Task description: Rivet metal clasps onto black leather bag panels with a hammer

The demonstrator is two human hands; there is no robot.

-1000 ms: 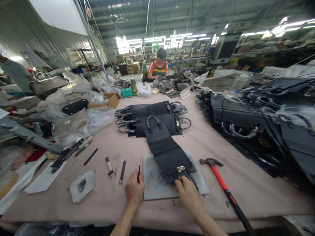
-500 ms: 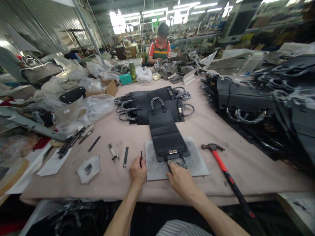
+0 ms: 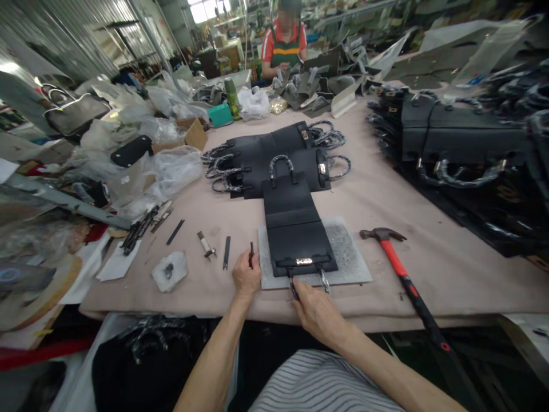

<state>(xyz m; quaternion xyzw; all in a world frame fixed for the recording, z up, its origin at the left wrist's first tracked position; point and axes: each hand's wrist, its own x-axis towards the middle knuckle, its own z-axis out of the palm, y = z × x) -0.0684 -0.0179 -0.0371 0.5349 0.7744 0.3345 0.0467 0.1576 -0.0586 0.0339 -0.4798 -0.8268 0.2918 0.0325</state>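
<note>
A flat black leather bag panel (image 3: pixel 295 229) with a gold clasp lies lengthwise over a grey work pad (image 3: pixel 349 260) near the table's front edge. My right hand (image 3: pixel 315 306) rests on the handle at the panel's near end, fingers closed round it. My left hand (image 3: pixel 246 276) sits just left of the pad, pinching a thin dark punch tool (image 3: pixel 251 254) that stands upright.
A red-handled hammer (image 3: pixel 403 280) lies right of the pad. Small metal tools (image 3: pixel 206 246) and a white rag (image 3: pixel 170 270) lie to the left. More black panels (image 3: pixel 266 157) are stacked behind, finished bags (image 3: pixel 463 137) at right. A person in a red shirt (image 3: pixel 285 46) works at the far end.
The bag panel has been straightened from a slanted lie and pulled along the pad toward me. My right hand stayed at its handle end; my left hand kept the punch tool. The view tilted down.
</note>
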